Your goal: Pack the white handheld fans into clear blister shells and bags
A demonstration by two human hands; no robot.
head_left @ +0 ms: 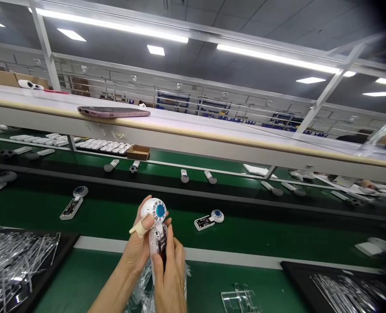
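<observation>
White handheld device (pixel 157 232) closed in the grip of left hand (pixel 134 256) and right hand (pixel 169 278) (taped finger (pixel 141 228) across its round head).

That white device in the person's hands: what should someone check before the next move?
1. The device is held by the left hand and right hand: ok.
2. Finger cot is on the left hand: ok.
3. Blue disc is in the device's head: ok.
4. Casing is closed: not ok, dark inner parts show.
5. Inner connections are sound: cannot tell, too hidden.
</observation>
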